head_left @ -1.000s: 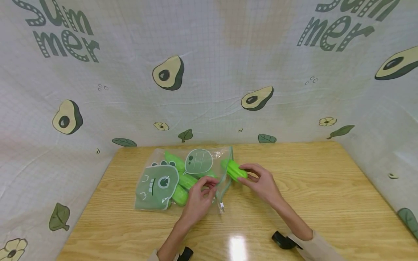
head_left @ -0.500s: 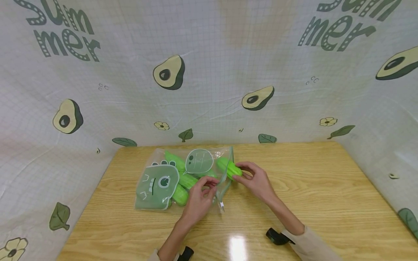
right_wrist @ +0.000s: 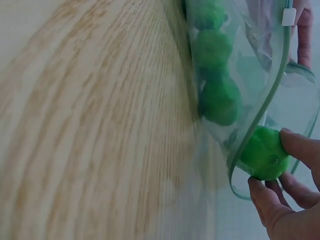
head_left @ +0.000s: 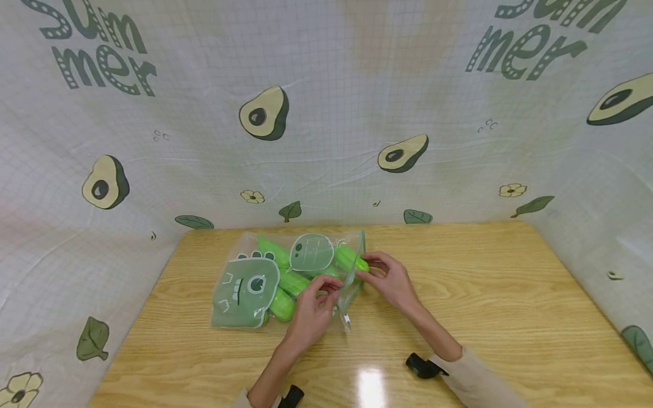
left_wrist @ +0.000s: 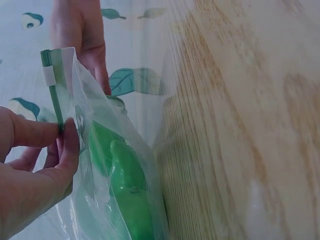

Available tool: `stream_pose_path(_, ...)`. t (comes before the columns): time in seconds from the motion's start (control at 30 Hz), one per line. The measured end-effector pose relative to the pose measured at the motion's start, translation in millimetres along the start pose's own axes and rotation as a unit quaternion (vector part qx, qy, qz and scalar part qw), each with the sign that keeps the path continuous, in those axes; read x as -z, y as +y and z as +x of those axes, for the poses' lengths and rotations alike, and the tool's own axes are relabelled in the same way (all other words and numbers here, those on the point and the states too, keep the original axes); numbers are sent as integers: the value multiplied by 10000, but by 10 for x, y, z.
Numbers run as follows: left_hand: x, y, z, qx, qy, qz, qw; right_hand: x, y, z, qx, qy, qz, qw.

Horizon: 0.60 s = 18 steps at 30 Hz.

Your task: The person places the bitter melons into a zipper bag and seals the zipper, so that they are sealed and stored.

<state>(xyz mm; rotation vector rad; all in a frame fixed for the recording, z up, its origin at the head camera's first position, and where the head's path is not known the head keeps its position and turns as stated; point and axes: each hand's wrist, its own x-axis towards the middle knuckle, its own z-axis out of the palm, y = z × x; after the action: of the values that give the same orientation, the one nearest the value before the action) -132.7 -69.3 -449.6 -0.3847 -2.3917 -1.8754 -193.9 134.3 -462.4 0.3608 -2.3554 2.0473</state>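
Note:
A clear zip bag (head_left: 240, 303) printed with a green monster lies on the table, its mouth to the right. Several bright green cucumbers (head_left: 280, 305) lie inside it. My left hand (head_left: 312, 309) pinches the near edge of the mouth between thumb and fingers, beside the white slider (left_wrist: 49, 76). At the opening my right hand (head_left: 390, 279) grips the end of another cucumber (right_wrist: 265, 152) with thumb and fingertips. Most of that cucumber (head_left: 349, 258) is within the bag, seen through the plastic.
The wooden table (head_left: 484, 294) extends to both sides of the bag. Behind it hangs a pale cloth (head_left: 326, 170) printed with avocados and leaves. A black wrist device (head_left: 425, 367) sits by the right sleeve (head_left: 474, 382).
My right hand has moved left, sliding the cucumber from mostly outside the mouth to mostly inside the bag. The left hand keeps its pinch on the edge.

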Motion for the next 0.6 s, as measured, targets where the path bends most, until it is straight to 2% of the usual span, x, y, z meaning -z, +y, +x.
stream_pose_path(0.33,8,-1,4,8,-13,-12,10000,-124,52,45,51,50,-119,9999)
stream_pose_path(0.6,14,10,6,35,-23,10,10000,-181,71,58,206,80,-495,9985)
